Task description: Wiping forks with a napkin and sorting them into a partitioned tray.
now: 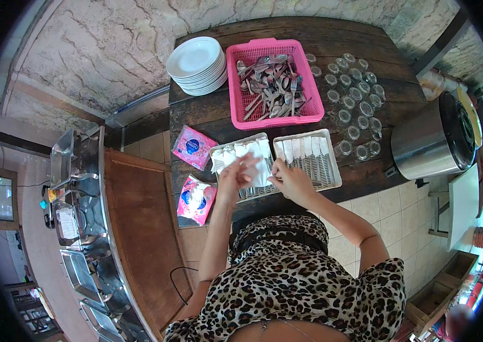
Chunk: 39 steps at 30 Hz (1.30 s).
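Note:
A white paper napkin (pixel 262 172) is spread between my hands, above the left cutlery tray. My right hand (pixel 292 179) has thumb and fingers pinched at its right edge. At its left edge is my left hand (pixel 234 174), blurred, and I cannot tell whether the fingers grip the paper. Beneath them sits a pale basket-weave tray (pixel 255 137) with napkin-wrapped cutlery (pixel 229 150) along its far side. To its right, a second such tray (pixel 334 172) holds a row of cutlery in white napkins (pixel 303 146), metal ends pointing towards me.
Behind the trays, a pink plastic basket (pixel 275 125) holds loose spoons and forks (pixel 273 87). White plates (pixel 196 60) are stacked at left, above two pink napkin packs (pixel 193 147). Several glass mugs (pixel 354 94) and a steel drink dispenser (pixel 425 137) stand right on the wooden table (pixel 310 28).

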{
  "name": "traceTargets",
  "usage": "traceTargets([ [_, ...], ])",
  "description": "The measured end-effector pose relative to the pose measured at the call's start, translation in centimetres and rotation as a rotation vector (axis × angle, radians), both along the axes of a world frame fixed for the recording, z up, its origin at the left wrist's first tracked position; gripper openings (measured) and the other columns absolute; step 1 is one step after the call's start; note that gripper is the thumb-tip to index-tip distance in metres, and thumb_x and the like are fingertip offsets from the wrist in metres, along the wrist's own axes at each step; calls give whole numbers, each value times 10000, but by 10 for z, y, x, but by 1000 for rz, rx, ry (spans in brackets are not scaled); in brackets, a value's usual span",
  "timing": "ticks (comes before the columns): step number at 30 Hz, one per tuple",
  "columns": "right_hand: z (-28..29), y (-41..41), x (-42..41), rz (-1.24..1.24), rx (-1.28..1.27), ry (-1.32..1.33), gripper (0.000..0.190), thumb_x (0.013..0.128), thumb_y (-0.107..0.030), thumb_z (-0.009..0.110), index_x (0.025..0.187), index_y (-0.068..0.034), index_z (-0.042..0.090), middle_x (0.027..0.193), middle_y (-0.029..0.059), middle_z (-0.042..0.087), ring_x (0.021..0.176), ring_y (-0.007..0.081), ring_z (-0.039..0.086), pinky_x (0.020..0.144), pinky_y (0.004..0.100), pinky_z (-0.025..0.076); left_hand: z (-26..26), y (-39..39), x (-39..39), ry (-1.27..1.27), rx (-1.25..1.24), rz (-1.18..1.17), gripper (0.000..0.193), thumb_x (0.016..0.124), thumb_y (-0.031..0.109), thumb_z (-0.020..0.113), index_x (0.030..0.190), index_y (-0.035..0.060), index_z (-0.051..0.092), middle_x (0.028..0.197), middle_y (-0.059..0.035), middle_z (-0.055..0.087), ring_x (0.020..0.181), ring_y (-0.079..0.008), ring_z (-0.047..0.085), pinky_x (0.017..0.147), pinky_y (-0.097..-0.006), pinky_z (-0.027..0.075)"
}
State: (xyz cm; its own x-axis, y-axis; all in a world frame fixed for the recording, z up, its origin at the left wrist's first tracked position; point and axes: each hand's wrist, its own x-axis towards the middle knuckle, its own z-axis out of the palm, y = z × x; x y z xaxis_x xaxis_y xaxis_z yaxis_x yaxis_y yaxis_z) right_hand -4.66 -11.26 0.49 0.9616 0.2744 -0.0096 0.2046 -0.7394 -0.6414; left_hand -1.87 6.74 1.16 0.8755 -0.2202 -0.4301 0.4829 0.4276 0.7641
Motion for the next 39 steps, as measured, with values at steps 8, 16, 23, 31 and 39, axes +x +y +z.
traceTargets([
  [8,16,-16,9,-106,514,294,226,789,-99,590,798,-50,369,562,48,578,490,75,529,449,215,370,5,42,-2,-850,788,189,272,699,298,640,862,83,608,1169,-95,507,1167,-281,354,970,-399,246],
  [16,26,-8,10,-65,612,495,232,792,-119,588,792,-42,369,586,79,578,493,109,553,412,225,361,22,58,0,-998,1010,17,159,500,128,739,621,83,647,1178,-63,508,1185,-283,333,968,-403,259],
  [23,33,-11,16,6,776,910,226,800,-111,578,764,-50,363,597,88,571,401,58,414,331,199,230,28,77,12,-991,958,-80,493,552,140,726,1021,106,575,1284,-75,398,1222,-291,294,997,-401,234],
  [31,49,-1,13,190,754,995,230,792,-134,586,749,-72,370,585,104,565,373,47,329,331,190,195,41,44,14,-1014,920,-263,617,499,-114,623,1036,191,604,1307,-31,370,1228,-301,266,990,-407,257],
  [39,68,-6,12,47,793,723,254,789,-144,597,781,-96,348,535,77,544,377,39,387,340,170,221,8,45,5,-777,655,-222,267,619,-43,597,868,41,643,848,-85,645,861,-200,602,843,-308,405],
])
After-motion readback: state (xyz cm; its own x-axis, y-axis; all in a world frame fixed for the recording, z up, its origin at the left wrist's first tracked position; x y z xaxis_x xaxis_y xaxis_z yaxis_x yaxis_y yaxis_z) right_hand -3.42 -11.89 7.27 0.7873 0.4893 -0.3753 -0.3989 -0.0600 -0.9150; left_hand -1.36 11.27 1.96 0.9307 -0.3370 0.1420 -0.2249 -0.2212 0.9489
